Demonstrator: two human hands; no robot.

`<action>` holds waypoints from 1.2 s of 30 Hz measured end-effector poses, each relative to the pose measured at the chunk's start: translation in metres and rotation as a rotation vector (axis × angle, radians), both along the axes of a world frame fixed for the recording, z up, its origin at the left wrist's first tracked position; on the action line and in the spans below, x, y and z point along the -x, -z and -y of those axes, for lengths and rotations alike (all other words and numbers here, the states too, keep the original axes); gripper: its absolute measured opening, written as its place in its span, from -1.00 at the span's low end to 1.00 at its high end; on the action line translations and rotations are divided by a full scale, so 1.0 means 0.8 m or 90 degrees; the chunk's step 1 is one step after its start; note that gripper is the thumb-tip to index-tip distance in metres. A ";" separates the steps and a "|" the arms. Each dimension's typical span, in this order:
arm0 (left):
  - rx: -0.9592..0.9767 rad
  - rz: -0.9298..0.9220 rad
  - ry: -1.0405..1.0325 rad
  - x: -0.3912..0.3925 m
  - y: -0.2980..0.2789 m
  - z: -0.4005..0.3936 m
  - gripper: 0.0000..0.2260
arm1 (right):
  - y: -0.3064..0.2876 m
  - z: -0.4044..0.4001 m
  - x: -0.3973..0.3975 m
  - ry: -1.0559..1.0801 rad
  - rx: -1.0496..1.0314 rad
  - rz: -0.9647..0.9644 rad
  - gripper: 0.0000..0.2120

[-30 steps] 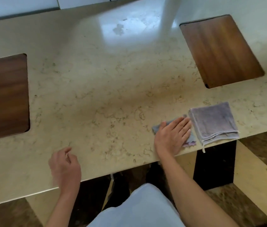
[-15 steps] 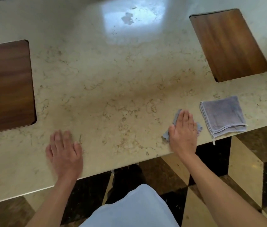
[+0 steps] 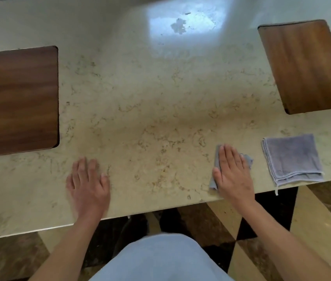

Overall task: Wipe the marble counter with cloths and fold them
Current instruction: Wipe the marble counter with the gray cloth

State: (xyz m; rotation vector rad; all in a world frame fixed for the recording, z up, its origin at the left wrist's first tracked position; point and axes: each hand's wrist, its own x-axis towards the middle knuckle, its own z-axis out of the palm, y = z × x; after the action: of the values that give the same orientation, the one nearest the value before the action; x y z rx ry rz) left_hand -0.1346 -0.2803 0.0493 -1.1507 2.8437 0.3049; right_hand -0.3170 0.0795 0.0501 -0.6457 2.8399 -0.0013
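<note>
Right hand lies flat on a grey cloth, fingers together, near the counter edge; a folded cloth sits beyond its little finger; left hand flat on bare marble, fingers slightly spread.

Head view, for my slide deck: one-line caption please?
Right hand flat on a cloth on the marble counter, left hand resting bare, folded cloth alongside.

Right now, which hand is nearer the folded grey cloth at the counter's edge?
Right. The right hand presses a crumpled cloth just beside the folded grey cloth; the left hand lies flat on bare marble, far across.
</note>
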 end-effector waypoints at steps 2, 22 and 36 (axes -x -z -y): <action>0.003 0.000 0.006 0.000 0.000 -0.001 -0.48 | -0.004 0.044 -0.005 0.114 0.030 -0.023 -0.35; -0.028 0.002 0.039 -0.114 -0.002 0.153 -0.46 | -0.010 0.341 -0.148 0.050 0.119 -0.017 -0.38; -0.036 0.008 0.044 -0.116 -0.002 0.166 -0.49 | -0.005 0.449 -0.150 0.043 0.127 -0.017 -0.37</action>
State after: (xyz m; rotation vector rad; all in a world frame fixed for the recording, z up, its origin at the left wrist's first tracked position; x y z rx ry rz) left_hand -0.0422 -0.4130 0.0506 -1.0373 2.8370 0.3690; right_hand -0.1973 -0.2794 0.0545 -0.5927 2.9089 -0.2927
